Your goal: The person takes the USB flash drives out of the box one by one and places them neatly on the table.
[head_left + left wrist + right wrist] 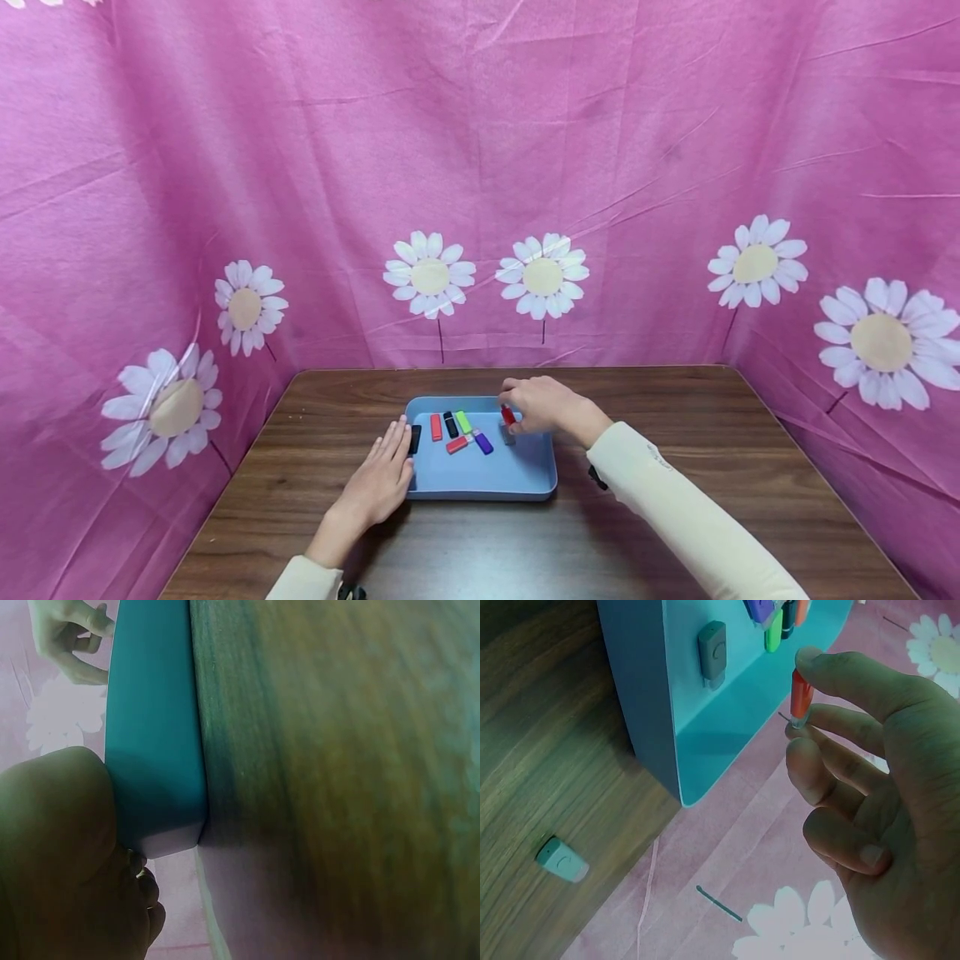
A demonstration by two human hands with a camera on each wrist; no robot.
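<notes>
My right hand [546, 403] pinches a red USB flash drive [801, 696] between thumb and fingers, above the right part of a blue tray [480, 490]. Beneath it in the tray lies a grey flash drive [713, 652]. Farther left in the tray are a purple drive [483, 442], a lime green one [463, 422], a black one [451, 425] and two red ones, one upright in view [437, 427] and one slanted [457, 445]. With fingers straight, my left hand [381, 472] rests against the tray's left side, next to a black item [415, 439].
A grey-green flash drive [562, 859] lies on the wooden table [637, 533] outside the tray, seen in the right wrist view. A pink cloth with white daisies [542, 277] hangs behind the table and along both sides.
</notes>
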